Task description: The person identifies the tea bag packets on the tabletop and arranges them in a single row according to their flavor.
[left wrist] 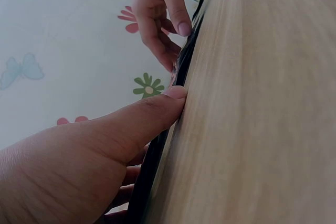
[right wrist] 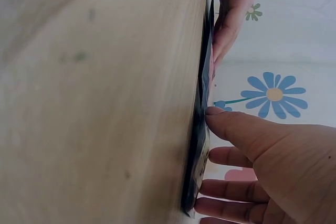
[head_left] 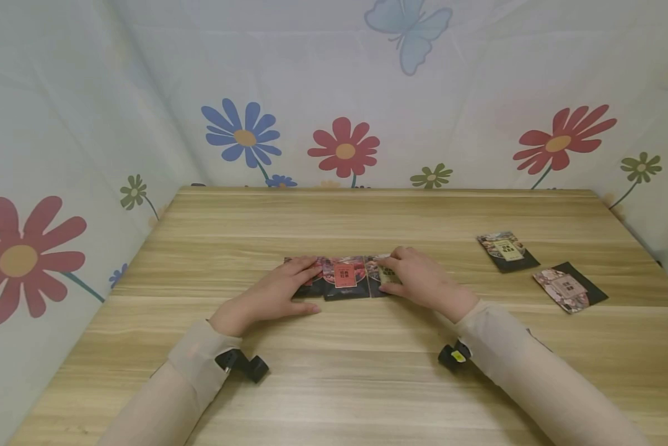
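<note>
Three flat, dark, printed packets lie side by side in a row at mid-table in the head view. My left hand (head_left: pixel 272 291) rests over the left packet (head_left: pixel 307 290), fingers extended across it; its thumb lies on the wood by the near edge. In the middle, a packet (head_left: pixel 345 275) with a red label shows uncovered. On the right packet (head_left: pixel 373 282), with a pale green label, my right hand (head_left: pixel 423 282) lays its fingertips, partly hiding the label. The right wrist view shows that hand's thumb (right wrist: pixel 231 124) and straight, spread fingers against the packet's surface.
Two more packets lie apart at the right of the wooden table (head_left: pixel 334 384): one with a yellowish label (head_left: pixel 507 251), another with a pinkish label (head_left: pixel 570 287) nearer the right edge. A flower-printed curtain (head_left: pixel 289 68) hangs behind the table and along its sides.
</note>
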Action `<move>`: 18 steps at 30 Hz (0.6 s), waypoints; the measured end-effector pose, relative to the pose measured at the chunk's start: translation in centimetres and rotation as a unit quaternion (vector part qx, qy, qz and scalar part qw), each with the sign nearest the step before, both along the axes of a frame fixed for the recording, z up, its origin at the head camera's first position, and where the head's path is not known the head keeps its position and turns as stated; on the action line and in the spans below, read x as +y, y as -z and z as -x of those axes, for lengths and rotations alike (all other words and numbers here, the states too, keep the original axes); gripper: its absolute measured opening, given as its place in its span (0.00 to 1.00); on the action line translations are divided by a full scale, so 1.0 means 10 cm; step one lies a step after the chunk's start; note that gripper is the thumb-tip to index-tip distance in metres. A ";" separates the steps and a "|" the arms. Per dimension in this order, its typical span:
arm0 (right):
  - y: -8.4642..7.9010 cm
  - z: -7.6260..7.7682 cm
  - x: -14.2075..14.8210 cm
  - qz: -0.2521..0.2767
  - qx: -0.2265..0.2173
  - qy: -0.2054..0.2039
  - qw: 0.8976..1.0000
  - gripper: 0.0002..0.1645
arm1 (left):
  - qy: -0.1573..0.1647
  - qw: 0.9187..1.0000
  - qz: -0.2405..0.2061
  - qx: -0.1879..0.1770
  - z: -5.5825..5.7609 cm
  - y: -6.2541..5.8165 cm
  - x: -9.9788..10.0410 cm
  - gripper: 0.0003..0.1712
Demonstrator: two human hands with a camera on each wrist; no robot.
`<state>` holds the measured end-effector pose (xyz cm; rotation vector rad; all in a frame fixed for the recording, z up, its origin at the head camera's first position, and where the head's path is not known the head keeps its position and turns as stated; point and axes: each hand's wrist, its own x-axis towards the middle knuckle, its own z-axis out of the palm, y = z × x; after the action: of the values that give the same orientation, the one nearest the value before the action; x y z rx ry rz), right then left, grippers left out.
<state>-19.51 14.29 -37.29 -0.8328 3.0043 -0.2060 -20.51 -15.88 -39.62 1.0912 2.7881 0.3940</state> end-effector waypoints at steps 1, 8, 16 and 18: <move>0.00 0.00 0.00 0.001 -0.001 0.001 1.000 0.34 | 0.000 1.000 0.000 0.000 0.00 0.00 0.00 0.47; 0.00 0.01 0.04 0.020 0.000 -0.002 1.000 0.32 | -0.002 1.000 -0.005 -0.007 -0.02 -0.04 0.02 0.46; -0.08 0.04 0.15 0.023 0.002 0.013 1.000 0.32 | -0.002 1.000 -0.002 -0.004 0.00 0.00 0.02 0.47; -0.08 0.05 0.18 0.025 0.006 0.013 1.000 0.32 | -0.001 1.000 -0.002 -0.004 0.00 0.00 0.01 0.47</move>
<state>-20.00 16.09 -36.47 -0.8013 3.0357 -0.2795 -20.54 -15.75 -39.66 1.0860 2.7827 0.4036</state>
